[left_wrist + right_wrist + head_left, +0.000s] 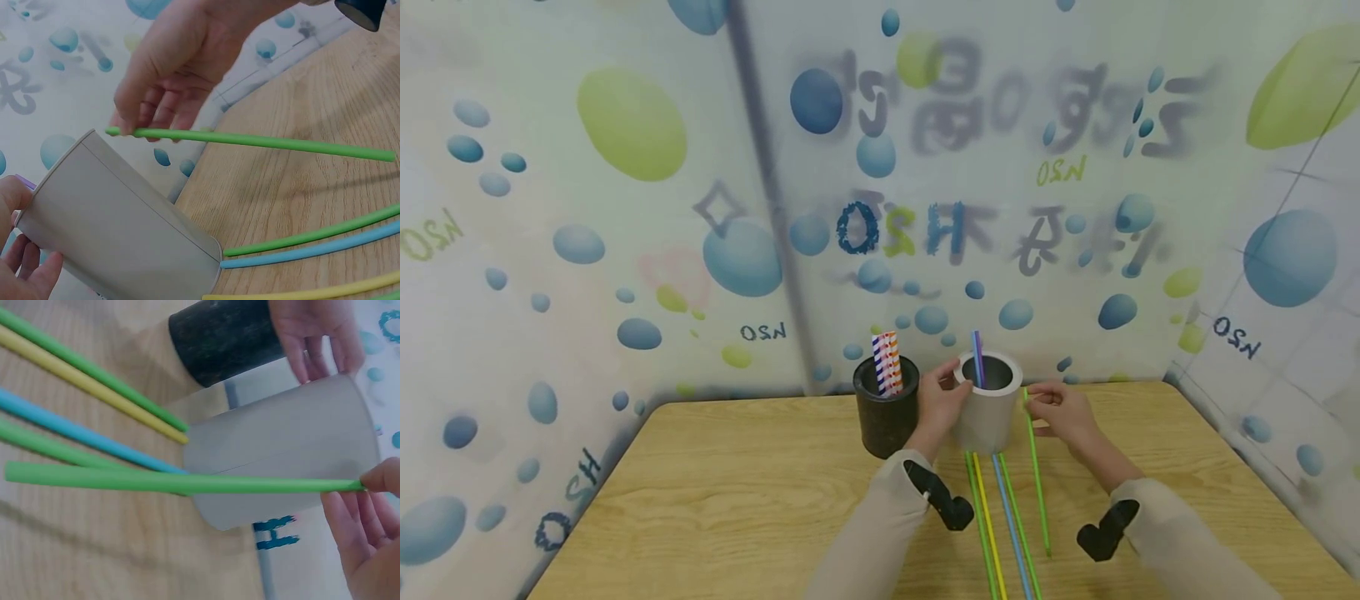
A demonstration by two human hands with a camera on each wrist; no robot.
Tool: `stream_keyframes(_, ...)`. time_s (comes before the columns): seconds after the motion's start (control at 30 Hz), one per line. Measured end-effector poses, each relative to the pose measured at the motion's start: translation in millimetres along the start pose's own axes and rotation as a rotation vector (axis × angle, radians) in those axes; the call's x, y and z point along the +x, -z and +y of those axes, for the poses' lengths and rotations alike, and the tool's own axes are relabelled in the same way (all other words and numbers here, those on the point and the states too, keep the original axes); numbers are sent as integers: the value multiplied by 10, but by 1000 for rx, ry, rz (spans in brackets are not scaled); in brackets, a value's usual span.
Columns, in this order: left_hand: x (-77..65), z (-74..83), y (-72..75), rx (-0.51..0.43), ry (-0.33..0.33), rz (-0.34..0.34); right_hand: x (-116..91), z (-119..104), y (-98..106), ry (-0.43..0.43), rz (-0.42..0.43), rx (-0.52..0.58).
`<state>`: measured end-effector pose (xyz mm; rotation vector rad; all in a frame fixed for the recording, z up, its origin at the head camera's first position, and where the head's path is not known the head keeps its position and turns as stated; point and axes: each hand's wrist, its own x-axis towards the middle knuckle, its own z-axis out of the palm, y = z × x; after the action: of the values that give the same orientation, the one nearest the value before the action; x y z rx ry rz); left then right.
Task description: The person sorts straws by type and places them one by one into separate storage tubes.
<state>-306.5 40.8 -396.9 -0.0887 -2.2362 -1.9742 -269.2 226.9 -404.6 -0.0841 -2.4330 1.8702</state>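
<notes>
My left hand (942, 407) holds the light grey cup (988, 423) at the left of its rim, fingers and thumb on the wall. The cup stands upright on the table, with a blue and a purple straw (977, 354) leaning inside it. To its right, my right hand (1066, 411) pinches a green straw (1037, 475) near the upper end between thumb and fingers. This straw slants down toward the table, its top beside the cup's rim. Several more straws, including a yellow straw (988, 525) and a blue straw (1012, 525), lie on the table in front of the cup.
Close on the left of the grey cup stands a black cup (887, 427) with several striped paper straws (887, 363). The wooden table (722, 492) ends at a patterned wall curtain (700, 350) behind the cups.
</notes>
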Motion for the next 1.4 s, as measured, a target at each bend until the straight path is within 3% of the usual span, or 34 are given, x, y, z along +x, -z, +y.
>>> stream_keyframes(0.43,-20,-1,12,5,-14,1,114,-365,100,97,28,4)
stream_keyframes(0.83,-20,13,9,5,18,5,276,-722,133,175,63,-11)
stream_keyframes(1.4,35,-22,-6,39,25,-16,479,-1315,-12,321,214,75)
